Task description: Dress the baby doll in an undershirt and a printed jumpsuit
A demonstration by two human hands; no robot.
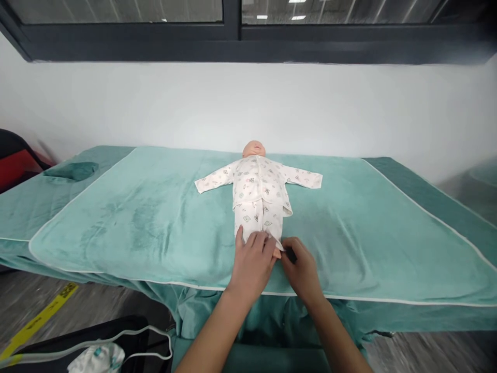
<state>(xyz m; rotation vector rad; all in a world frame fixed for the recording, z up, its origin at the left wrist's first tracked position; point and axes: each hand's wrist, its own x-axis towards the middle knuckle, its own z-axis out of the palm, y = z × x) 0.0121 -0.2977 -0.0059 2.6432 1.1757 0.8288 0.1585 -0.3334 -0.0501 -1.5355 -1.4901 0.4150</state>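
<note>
Lying on the bed [427, 196]: a doll [254, 149] rests on its back near the middle, head toward the wall, feet toward the person, arms stretched out to either side.
Printed outfit: a white top [259, 181] with small motifs covers the chest and arms; matching trousers [248, 220] cover the legs, and a bare foot [276, 253] shows at the hem.
Left hand: fingers spread over the lower trousers and touching them — whether they grip the cloth, one cannot tell.
Right hand [303, 269]: thumb and forefinger drawn together on a corner of the trouser hem, just beside the foot.
Green cover [128, 223]: plush, paler than the bedding beneath, edged in white piping, its nap brushed into darker patches.
Far left of the bed: an oval opening [72, 171], with a red-and-black object [17, 166] beyond it.
White wall [155, 103]: plain, rising behind the bed to a dark window frame [233, 44] — bright lights show in the glass.
Grey floor [435, 347]: streaked, crossed at left by a yellow strip [42, 318]; a white cord [85, 344] loops near a crumpled white cloth [97, 360].
</note>
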